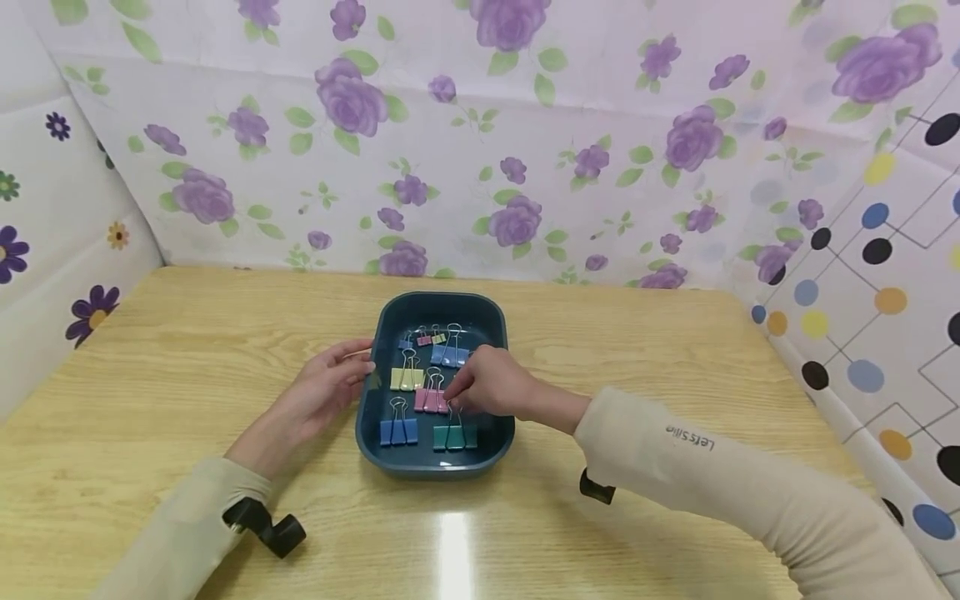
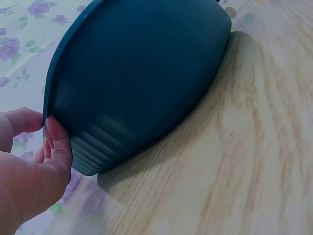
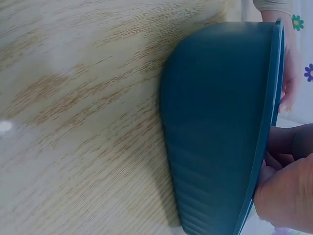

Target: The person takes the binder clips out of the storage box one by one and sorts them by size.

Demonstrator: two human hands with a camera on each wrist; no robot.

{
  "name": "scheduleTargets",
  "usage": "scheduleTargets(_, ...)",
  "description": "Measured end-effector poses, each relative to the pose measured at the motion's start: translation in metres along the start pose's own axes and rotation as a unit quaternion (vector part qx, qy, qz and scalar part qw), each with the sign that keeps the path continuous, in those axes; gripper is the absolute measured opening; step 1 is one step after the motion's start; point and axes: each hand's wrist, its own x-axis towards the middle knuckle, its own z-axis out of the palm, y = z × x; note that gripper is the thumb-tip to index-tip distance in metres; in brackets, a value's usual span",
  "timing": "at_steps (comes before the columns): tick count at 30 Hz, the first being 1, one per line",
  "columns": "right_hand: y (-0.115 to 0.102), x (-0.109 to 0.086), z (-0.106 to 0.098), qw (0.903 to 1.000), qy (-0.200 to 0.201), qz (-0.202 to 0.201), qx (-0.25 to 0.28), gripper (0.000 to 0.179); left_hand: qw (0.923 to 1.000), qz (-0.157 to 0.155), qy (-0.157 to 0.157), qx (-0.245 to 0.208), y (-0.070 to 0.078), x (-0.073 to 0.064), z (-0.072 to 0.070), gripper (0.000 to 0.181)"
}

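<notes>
A dark teal plastic bin (image 1: 435, 472) stands on the table with binder clips inside. My left hand (image 1: 322, 392) pinches the bin's left rim, thumb on one side and fingers on the other, as the left wrist view also shows. Reaching over the right rim, my right hand (image 1: 491, 385) pinches the wire handle of a green binder clip (image 1: 455, 438) low in the bin. Beside those fingertips lies a pink binder clip (image 1: 430, 402). In the right wrist view, the bin's wall (image 3: 215, 107) hides the clips and the fingertips.
Other clips lie in the bin: a yellow one (image 1: 407, 380), a blue one (image 1: 398, 432) at front left, another blue one (image 1: 447, 357) behind, and several tiny ones by the far wall. Flowered cloth (image 1: 450, 167) rises behind the wooden table (image 1: 630, 350).
</notes>
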Motion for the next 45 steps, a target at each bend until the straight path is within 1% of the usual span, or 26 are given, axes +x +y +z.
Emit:
scheduleTargets(5, 0.001, -0.001, -0.002, 0.999, -0.018, 0.015, 0.038, 0.014, 0.9999, 0.004, -0.004, -0.012, -0.002, 0.0, -0.001, 0.048)
scheduleTargets(10, 0.001, -0.003, -0.007, 0.997, -0.023, 0.031, 0.067, 0.014, 0.9998, 0.014, -0.012, -0.009, -0.003, 0.0, -0.001, 0.047)
scheduleTargets(15, 0.005, -0.006, -0.011, 0.9945, -0.023, 0.026, 0.099, 0.012, 0.9997, 0.018, -0.015, -0.007, -0.003, -0.001, 0.0, 0.047)
scheduleTargets(18, 0.009, -0.008, -0.013, 0.9921, -0.016, 0.018, 0.124, 0.009, 0.9995, 0.023, -0.019, -0.014, -0.005, -0.001, 0.001, 0.046)
scheduleTargets(23, 0.01, -0.008, -0.019, 0.9878, 0.01, 0.008, 0.155, 0.007, 0.9992, 0.029, -0.023, -0.014, -0.006, -0.002, 0.001, 0.047)
scheduleTargets(29, 0.01, -0.005, -0.029, 0.9818, 0.043, -0.005, 0.185, 0.011, 0.9993, 0.028, -0.021, -0.014, -0.004, -0.001, 0.0, 0.046)
scheduleTargets(35, 0.011, 0.0, -0.037, 0.978, 0.086, -0.002, 0.19, 0.013, 0.9994, 0.026, -0.021, -0.013, -0.003, 0.0, -0.001, 0.049)
scheduleTargets(39, 0.014, 0.005, -0.04, 0.9763, 0.117, 0.001, 0.182, 0.014, 0.9992, 0.029, -0.024, -0.014, -0.003, -0.001, -0.002, 0.048)
scheduleTargets(45, 0.022, 0.013, -0.048, 0.9691, 0.156, 0.002, 0.191, 0.013, 0.9991, 0.031, -0.027, -0.009, -0.005, 0.0, -0.003, 0.05)
